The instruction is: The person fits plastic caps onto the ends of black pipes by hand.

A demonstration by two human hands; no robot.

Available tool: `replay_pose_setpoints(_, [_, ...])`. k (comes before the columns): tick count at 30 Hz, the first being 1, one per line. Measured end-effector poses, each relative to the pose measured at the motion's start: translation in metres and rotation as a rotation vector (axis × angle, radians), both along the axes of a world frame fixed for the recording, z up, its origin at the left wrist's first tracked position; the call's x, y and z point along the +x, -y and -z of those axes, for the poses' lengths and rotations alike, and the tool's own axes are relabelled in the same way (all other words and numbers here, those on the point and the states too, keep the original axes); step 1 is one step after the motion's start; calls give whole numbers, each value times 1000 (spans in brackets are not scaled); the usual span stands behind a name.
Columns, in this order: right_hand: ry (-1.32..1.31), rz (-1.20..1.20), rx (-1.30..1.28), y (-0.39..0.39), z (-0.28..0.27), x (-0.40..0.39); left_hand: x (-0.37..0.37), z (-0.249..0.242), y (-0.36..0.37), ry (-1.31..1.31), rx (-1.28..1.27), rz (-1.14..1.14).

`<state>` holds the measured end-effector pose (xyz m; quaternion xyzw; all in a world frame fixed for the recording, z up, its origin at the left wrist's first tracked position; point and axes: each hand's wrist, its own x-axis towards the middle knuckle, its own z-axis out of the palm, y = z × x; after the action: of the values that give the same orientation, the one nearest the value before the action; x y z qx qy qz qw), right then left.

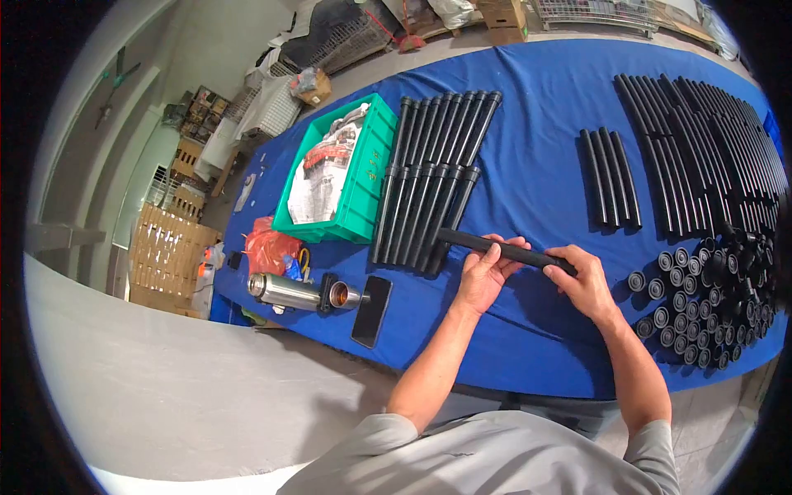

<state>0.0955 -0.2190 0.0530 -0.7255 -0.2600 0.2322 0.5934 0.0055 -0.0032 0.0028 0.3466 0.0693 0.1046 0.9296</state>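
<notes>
A black tube (506, 251) is held slantwise over the blue cloth, between both hands. My left hand (487, 276) is turned palm up and curls around the middle of the tube. At the tube's right end, my right hand (583, 280) is closed on it, fingers over the top; whether a cap sits under those fingers is hidden. Left of the hands lie two rows of black tubes with wider collars (425, 186), close to the held tube's far end. To the right are several round black caps (678, 301), many with ringed faces showing.
Plain black tubes (610, 177) lie at the right, with a large batch (709, 148) beyond. At left are a green crate (363, 177) lined with newspaper, a steel flask (285, 291), a phone (373, 312) and an orange plastic bag (271, 245). The blue-covered table (536, 107) has its edge near my body.
</notes>
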Motion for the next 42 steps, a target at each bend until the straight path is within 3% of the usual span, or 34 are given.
replay_pose_setpoints(3, [521, 19, 75, -3, 8, 0, -1, 2, 0, -5, -3, 10])
replay_pose_setpoints(4, [258, -14, 74, -3, 8, -1, -1, 3, -1, 3, -1, 14])
replay_pose_setpoints(7, [-188, -78, -76, 0, -8, 2, -2, 2, -1, -1, 17, 10])
replay_pose_setpoints(10, [674, 32, 47, -6, 10, 1, 0, 2, 0, -8, 10, 3])
replay_pose_setpoints(14, [-351, -118, -9, 1, 1, 6, -1, 3, -2, 38, 20, 35])
replay_pose_setpoints(18, [697, 14, 102, -7, 17, 7, 0, 0, 0, -8, 20, 6])
replay_pose_setpoints(22, [-268, -54, 107, -1, 5, 3, -2, 1, -1, 7, -7, 14])
replay_pose_setpoints(26, [-119, 7, 124, -6, 19, -2, -1, -2, 0, 7, -8, 11])
replay_pose_setpoints(31, [-220, 49, 190, -4, 21, 2, -4, -15, -1, -177, 160, 128])
replay_pose_setpoints(35, [-343, 73, 235, -3, 20, 5, -17, -47, 14, -386, 737, 132])
replay_pose_setpoints(36, [-369, 75, 261, -2, 19, 6, -19, -50, 14, -337, 895, -7])
replay_pose_setpoints(37, [-375, 61, 260, -1, 19, 7, -20, -57, 6, -260, 1271, -125])
replay_pose_setpoints(39, [-382, 30, 256, 0, 17, 8, -16, -86, -4, 141, 1907, -402])
replay_pose_setpoints(42, [-397, -7, 286, 1, 16, 8, -17, -104, -13, 181, 2229, -318])
